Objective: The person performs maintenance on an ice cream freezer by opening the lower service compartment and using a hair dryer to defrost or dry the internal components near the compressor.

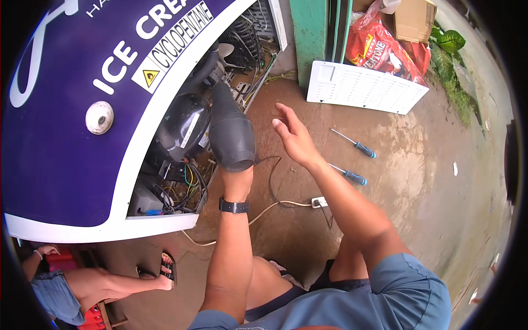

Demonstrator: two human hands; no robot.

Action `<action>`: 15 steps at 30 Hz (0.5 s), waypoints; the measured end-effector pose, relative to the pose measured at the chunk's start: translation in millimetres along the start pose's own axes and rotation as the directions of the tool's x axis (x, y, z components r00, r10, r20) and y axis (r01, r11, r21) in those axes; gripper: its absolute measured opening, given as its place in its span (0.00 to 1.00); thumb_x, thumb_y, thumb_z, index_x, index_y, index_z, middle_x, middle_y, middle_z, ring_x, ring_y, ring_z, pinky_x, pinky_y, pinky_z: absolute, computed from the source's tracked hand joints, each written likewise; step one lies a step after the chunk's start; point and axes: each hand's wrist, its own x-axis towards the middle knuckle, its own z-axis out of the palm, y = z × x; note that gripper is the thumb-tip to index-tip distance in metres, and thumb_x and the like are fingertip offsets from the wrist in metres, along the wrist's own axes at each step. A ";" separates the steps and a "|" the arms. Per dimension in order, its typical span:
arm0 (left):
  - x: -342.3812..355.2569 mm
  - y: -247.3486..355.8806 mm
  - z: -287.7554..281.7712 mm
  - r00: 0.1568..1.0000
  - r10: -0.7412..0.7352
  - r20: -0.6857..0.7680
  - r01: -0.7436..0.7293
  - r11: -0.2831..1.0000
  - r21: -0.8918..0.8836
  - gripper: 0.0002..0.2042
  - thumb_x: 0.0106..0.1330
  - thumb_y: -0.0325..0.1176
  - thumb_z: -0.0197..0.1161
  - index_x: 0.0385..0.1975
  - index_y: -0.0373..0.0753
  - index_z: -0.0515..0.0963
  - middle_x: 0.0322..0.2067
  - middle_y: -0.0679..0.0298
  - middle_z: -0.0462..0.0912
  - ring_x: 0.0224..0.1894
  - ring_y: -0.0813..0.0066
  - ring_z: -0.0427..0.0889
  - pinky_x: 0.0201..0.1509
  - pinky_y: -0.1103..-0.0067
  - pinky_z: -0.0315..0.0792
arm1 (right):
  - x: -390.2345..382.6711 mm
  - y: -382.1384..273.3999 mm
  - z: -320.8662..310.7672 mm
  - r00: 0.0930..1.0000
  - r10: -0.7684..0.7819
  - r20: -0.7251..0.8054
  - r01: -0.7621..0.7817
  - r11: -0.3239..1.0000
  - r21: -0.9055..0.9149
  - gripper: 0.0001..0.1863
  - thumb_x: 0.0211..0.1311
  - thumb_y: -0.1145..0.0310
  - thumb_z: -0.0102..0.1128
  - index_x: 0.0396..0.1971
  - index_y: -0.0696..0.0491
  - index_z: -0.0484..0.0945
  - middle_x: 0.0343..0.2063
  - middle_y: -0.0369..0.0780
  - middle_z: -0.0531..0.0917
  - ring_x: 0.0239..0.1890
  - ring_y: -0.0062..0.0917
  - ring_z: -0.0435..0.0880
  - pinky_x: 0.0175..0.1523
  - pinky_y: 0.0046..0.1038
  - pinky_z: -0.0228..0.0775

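A black hair dryer (231, 135) is held in my left hand (238, 184), gripped from below with most of the fingers hidden behind its body. Its nozzle points away from me into the open machine bay of a purple and white freezer (60, 159). Just left of the dryer sits a round black compressor (184, 124). Loose wires (190, 181) lie at the near end of the bay. My right hand (296, 137) hovers above the floor to the right of the dryer, fingers apart and holding nothing.
Two blue-handled screwdrivers (363, 149) (355, 177) lie on the concrete floor. A white socket block (319, 202) has cords running from it. A white vented panel (366, 88) leans by a green post (309, 41) and a red bag (379, 44). Another person's leg (118, 280) shows at lower left.
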 end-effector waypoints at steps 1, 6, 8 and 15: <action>-0.8 -0.7 -4.2 1.000 0.004 -0.007 -0.004 1.000 -0.007 0.20 0.66 0.23 0.68 0.58 0.36 0.74 0.50 0.64 0.81 0.52 0.76 0.80 0.60 0.77 0.73 | 17.8 -10.0 7.2 0.997 0.069 -0.018 -0.063 0.974 0.217 0.28 0.74 0.62 0.52 0.68 0.58 0.62 0.58 0.49 0.77 0.58 0.34 0.79 0.57 0.35 0.75; -5.4 -17.3 -9.7 1.000 -0.024 -0.008 0.024 0.999 0.045 0.23 0.63 0.26 0.73 0.57 0.35 0.74 0.51 0.64 0.80 0.50 0.75 0.78 0.59 0.77 0.71 | 120.2 -40.0 34.0 0.941 0.336 -0.020 -0.275 0.801 0.532 0.26 0.74 0.59 0.50 0.65 0.58 0.67 0.59 0.43 0.77 0.52 0.30 0.79 0.57 0.32 0.72; -6.0 -14.5 -0.3 1.000 -0.026 -0.001 0.026 1.000 0.015 0.23 0.62 0.26 0.73 0.57 0.35 0.74 0.51 0.64 0.80 0.51 0.75 0.78 0.59 0.77 0.71 | 152.0 -28.4 38.9 0.935 0.350 -0.052 -0.284 0.831 0.478 0.24 0.74 0.58 0.50 0.61 0.57 0.71 0.57 0.43 0.78 0.51 0.30 0.78 0.58 0.33 0.71; -7.5 -18.3 -11.4 0.999 -0.045 -0.003 0.045 0.999 -0.026 0.24 0.62 0.24 0.72 0.58 0.35 0.74 0.53 0.64 0.80 0.52 0.75 0.78 0.60 0.77 0.72 | 138.0 -55.9 14.3 0.954 0.088 -0.287 0.107 0.793 0.600 0.22 0.74 0.59 0.47 0.26 0.57 0.83 0.29 0.41 0.88 0.38 0.23 0.81 0.52 0.28 0.68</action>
